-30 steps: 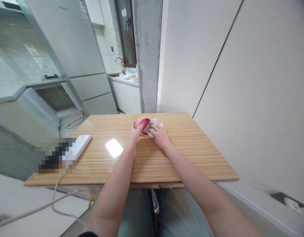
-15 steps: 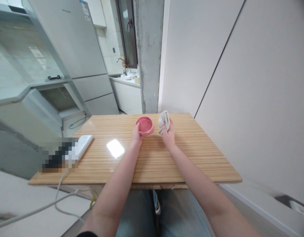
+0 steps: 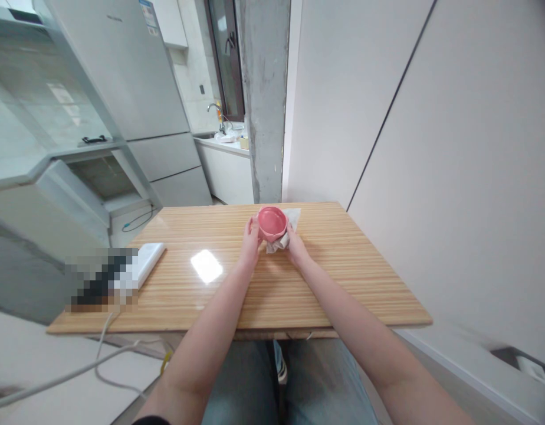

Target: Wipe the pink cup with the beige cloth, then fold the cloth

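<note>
A round pink bowl [image 3: 272, 222] is held over the far middle of the wooden table, its opening facing me. My left hand [image 3: 251, 237] grips its left side. At the bowl's right side, my right hand [image 3: 296, 243] is closed on a pale cloth [image 3: 294, 218]. The cloth lies against the bowl's right and lower outside, with one part sticking out behind to the right and another hanging below. The fingers behind the bowl and cloth are hidden.
The striped wooden table [image 3: 343, 283] bears a white box-like object [image 3: 151, 260] at its left, beside a blurred dark patch. Cables [image 3: 99, 348] hang off the near left edge. A white wall [image 3: 453, 177] rises at the right.
The bowl has moved right with my left hand. My right hand has come left and brought the cloth against the bowl, and the cloth is now more spread out.
</note>
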Motion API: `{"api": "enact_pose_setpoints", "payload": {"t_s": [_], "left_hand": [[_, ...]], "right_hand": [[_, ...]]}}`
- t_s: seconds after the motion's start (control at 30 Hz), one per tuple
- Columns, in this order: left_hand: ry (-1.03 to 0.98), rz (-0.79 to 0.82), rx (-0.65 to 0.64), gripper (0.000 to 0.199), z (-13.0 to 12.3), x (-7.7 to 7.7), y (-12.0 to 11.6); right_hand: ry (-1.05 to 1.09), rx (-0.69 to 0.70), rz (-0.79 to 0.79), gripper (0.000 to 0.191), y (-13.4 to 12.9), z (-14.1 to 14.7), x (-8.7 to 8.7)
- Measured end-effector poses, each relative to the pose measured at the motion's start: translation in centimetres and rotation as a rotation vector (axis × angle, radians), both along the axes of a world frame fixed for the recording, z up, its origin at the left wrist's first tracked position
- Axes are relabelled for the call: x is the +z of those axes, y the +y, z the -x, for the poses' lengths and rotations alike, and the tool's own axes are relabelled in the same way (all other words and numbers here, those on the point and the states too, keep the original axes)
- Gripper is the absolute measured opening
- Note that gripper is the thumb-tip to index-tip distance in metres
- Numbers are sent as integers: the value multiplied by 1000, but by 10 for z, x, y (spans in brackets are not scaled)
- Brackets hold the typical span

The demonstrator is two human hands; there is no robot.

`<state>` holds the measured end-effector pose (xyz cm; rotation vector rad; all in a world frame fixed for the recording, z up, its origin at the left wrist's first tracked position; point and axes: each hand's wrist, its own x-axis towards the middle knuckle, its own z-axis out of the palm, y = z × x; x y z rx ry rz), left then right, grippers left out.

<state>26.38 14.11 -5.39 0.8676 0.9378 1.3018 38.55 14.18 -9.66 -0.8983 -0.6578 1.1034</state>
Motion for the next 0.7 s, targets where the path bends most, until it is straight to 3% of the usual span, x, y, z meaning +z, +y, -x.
{"api": "enact_pose_setpoints", "payload": {"t_s": [0.2,0.27,0.4,0.47,0.7], "left_hand": [[90,85,-199,57,-4,-6,-6],[47,77,-138,53,-5,-7,-4],[-67,36,102,54,-2,-8,4],[-49,42,149,56,0,-7,7],[59,93,-65,79,-5,-10,-2]], "right_hand": [[36,-24,127,26,3,-23,12],[51,29,102,26,-2,-18,14],[101,204,123,29,-10,-1,13],[100,230,136,29,-12,2,13],[166,28,77,28,-6,-13,19]]}}
